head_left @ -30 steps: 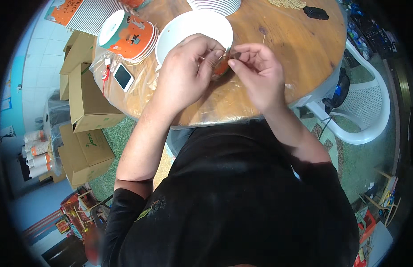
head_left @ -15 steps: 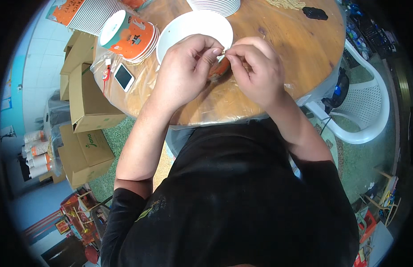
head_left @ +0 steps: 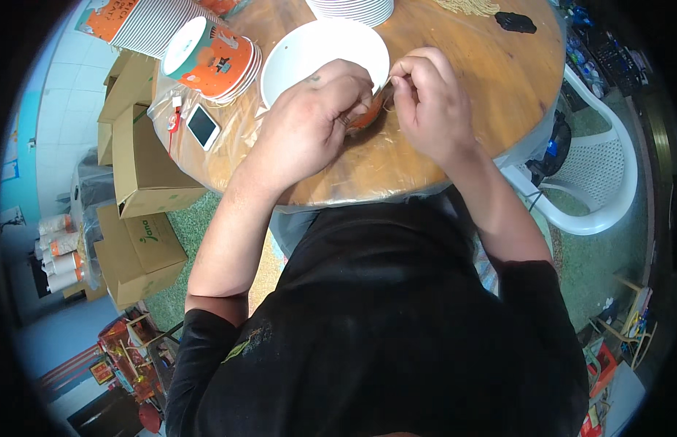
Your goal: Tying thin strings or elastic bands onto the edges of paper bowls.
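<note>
A paper bucket (head_left: 317, 54), white inside and orange outside, lies tipped on the table with its open mouth facing up and away from me. A small dark dot, like a hole, shows on its inner wall. My left hand (head_left: 309, 120) is closed at the bucket's near right rim, its fingertips bent inward and partly hidden. Just right of that rim, my right hand (head_left: 435, 105) pinches the end of a thin pale cord (head_left: 386, 86) between thumb and forefinger. The cord runs toward the bucket's edge beside my left fingers.
Stacked orange-and-teal paper buckets (head_left: 222, 62) lie at the left, with a white stack (head_left: 351, 9) at the back. A phone (head_left: 203, 127), a bundle of beige cords (head_left: 470, 6) and a black object (head_left: 515, 22) rest on the plastic-covered round table (head_left: 499, 87). Cardboard boxes (head_left: 145, 156) and a white chair (head_left: 623, 156) flank it.
My hands, fingertips together before, have parted. The right moved slightly right and up with the cord; the left turned, its back now upward. The bucket shifted a little right.
</note>
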### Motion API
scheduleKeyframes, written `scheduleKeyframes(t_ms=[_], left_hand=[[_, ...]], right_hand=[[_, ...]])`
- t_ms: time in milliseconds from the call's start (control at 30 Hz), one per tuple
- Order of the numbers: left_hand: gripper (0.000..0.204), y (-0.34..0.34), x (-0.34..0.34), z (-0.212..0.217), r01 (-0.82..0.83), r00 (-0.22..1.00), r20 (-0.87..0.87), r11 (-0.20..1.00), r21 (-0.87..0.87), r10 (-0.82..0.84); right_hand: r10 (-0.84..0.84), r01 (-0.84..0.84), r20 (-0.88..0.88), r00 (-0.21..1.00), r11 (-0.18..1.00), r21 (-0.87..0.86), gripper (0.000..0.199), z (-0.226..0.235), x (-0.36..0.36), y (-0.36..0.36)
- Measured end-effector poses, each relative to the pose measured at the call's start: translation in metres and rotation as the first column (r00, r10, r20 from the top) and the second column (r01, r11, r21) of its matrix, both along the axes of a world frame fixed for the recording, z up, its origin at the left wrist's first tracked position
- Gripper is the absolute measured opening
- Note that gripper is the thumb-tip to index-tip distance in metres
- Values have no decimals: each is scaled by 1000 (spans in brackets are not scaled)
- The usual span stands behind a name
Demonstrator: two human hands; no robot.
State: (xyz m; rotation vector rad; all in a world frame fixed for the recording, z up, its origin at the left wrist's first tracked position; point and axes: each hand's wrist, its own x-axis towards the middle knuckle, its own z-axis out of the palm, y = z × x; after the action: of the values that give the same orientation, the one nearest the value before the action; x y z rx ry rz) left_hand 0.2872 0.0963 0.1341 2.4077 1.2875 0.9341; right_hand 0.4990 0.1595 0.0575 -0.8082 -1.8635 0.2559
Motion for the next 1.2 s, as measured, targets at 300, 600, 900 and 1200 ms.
scheduleKeyframes(t_ms=[300,600,900,1200], left_hand=[[11,3,-12,9,100,993,70,983,-151,-91],[24,11,12,24,-131,962,125,812,-569,243],[18,15,13,20,-200,919,151,763,-614,363],[25,18,10,16,-192,928,144,771,-607,345]], right_hand=[[32,-30,-42,999,998,52,12,6,-2,8],[202,-190,-51,978,965,179,15,14,-3,12],[163,-122,-208,964,972,199,18,-5,5,-10],[203,-164,-132,970,952,257,30,-11,-2,-17]])
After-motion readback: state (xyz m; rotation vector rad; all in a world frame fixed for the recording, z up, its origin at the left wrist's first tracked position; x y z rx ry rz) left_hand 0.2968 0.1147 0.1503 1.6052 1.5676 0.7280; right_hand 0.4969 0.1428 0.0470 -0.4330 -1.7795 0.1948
